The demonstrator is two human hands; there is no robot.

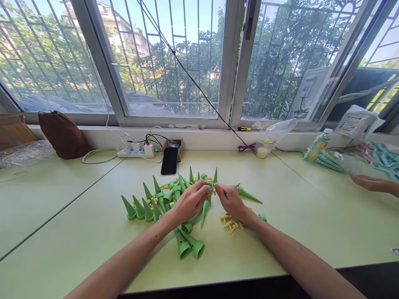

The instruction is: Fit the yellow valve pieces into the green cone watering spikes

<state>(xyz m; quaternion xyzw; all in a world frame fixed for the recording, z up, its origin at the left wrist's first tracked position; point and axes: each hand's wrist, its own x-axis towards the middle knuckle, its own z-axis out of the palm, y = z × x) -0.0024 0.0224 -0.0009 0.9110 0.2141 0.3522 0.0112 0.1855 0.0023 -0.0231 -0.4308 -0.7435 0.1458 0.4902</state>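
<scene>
My left hand [192, 201] is closed around a green plastic watering spike [204, 212], its wide threaded end up and its point down. Thumb and fingers pinched, my right hand [230, 200] meets that spike's side, with a small yellow valve piece [214, 191] just showing at its fingertips. Several loose spikes [177, 192] lie heaped beyond and left of my left hand. Others stand point up in a row [140, 211] on the left. Two spikes [183, 249] lie nearer me, open ends forward. Below my right hand is a small pile of yellow valve pieces [232, 224].
A black phone [169, 161] leans on a small box behind the heap, beside a power strip [136, 153] with cables. A brown pouch [64, 135] stands back left. To the right are a drink bottle [318, 145], teal items [385, 160] and another person's hand [369, 182].
</scene>
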